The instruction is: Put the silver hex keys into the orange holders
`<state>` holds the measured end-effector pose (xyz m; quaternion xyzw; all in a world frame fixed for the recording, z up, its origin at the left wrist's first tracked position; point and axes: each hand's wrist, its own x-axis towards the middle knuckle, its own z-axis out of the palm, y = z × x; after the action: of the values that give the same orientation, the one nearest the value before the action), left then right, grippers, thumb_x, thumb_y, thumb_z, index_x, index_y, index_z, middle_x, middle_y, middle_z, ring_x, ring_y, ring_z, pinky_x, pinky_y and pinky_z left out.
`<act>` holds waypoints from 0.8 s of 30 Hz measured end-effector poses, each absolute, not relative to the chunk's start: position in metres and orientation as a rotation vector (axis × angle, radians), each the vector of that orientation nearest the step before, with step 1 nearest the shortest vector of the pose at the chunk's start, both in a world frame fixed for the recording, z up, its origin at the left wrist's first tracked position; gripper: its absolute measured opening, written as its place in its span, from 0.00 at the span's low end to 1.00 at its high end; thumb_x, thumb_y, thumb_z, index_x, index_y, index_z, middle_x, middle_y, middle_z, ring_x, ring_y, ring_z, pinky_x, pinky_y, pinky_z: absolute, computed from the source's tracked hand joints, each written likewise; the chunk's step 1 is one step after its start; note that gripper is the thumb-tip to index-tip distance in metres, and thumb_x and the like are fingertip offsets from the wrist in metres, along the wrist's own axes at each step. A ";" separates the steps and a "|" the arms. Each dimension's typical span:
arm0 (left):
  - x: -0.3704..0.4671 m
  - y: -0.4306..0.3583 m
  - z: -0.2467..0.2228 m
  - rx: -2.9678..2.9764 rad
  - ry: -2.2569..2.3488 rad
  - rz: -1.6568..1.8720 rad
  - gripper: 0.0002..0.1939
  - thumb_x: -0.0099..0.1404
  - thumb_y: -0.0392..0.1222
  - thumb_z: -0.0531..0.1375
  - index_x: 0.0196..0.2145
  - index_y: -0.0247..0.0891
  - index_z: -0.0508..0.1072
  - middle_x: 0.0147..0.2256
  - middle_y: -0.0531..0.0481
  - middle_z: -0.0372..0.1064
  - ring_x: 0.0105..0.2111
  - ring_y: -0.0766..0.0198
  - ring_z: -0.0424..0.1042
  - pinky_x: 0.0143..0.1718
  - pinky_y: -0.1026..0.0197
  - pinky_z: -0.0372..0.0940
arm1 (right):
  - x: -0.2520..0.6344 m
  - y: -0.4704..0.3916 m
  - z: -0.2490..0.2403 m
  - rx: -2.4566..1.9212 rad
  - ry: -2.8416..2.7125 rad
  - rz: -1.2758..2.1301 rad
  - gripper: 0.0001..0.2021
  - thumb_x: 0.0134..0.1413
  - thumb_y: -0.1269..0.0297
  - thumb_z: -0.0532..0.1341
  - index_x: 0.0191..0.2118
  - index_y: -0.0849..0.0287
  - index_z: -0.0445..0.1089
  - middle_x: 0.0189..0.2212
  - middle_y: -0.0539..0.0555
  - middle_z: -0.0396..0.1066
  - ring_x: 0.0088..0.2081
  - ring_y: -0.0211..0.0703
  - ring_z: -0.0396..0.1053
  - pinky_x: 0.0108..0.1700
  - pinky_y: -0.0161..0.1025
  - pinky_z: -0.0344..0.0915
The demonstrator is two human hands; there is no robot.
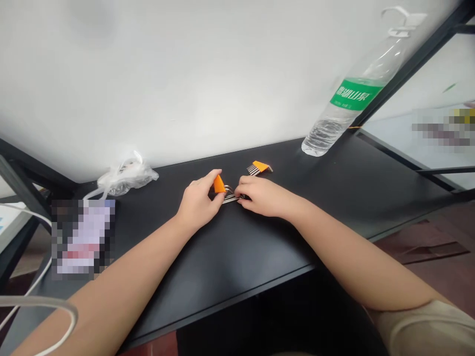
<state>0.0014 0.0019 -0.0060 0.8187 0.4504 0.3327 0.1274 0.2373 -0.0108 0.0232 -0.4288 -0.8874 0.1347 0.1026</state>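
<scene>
My left hand (pixel 198 202) pinches an orange plastic holder (pixel 219 184) between thumb and fingers, low over the black table. Bent metal rods, which look like hex keys (pixel 230 198), reach from beside this holder toward the other hand. Closed on the far ends of those keys is my right hand (pixel 261 195); its fingertips partly hide them. Just behind the right hand lies a second hex key set (pixel 261 167), an orange holder with several metal keys sticking out to the left.
A large water bottle (pixel 345 96) with a green label stands at the back right. A crumpled clear plastic bag (pixel 128 175) lies at the back left, near a blurred-out flat object (pixel 87 235). White cables (pixel 70 311) loop along the left. The black table (pixel 237 257) meets a white wall.
</scene>
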 end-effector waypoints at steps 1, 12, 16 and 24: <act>0.001 0.002 -0.006 2.381 1.314 0.971 0.27 0.67 0.41 0.63 0.63 0.44 0.68 0.46 0.51 0.79 0.42 0.59 0.79 0.51 0.54 0.72 | 0.234 -0.012 0.023 -1.295 -2.623 0.384 0.06 0.64 0.68 0.60 0.39 0.59 0.75 0.40 0.57 0.71 0.40 0.45 0.71 0.44 0.40 0.64; 0.001 0.003 -0.007 2.388 1.356 0.963 0.28 0.66 0.42 0.64 0.63 0.45 0.68 0.45 0.51 0.80 0.41 0.58 0.79 0.49 0.54 0.72 | 0.221 -0.027 0.019 -1.340 -2.750 -0.119 0.04 0.57 0.73 0.63 0.31 0.61 0.72 0.33 0.60 0.72 0.33 0.49 0.69 0.37 0.46 0.60; 0.000 0.004 -0.008 2.366 1.350 1.001 0.28 0.66 0.43 0.65 0.62 0.45 0.69 0.45 0.51 0.80 0.41 0.58 0.79 0.48 0.54 0.73 | 0.224 -0.023 0.018 -1.317 -2.710 -0.150 0.05 0.58 0.72 0.63 0.31 0.60 0.72 0.32 0.58 0.72 0.32 0.47 0.69 0.35 0.44 0.59; 0.000 0.004 -0.006 2.277 1.349 1.019 0.28 0.67 0.43 0.64 0.63 0.44 0.69 0.44 0.50 0.79 0.42 0.59 0.79 0.49 0.56 0.74 | 0.249 -0.011 0.033 -1.238 -2.347 0.142 0.05 0.60 0.74 0.59 0.35 0.57 0.69 0.31 0.51 0.71 0.33 0.42 0.67 0.37 0.40 0.61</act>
<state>0.0000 0.0042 -0.0058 0.7936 0.4700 0.3552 0.1522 0.2493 -0.0105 0.0333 -0.4524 -0.8574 0.0519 0.2397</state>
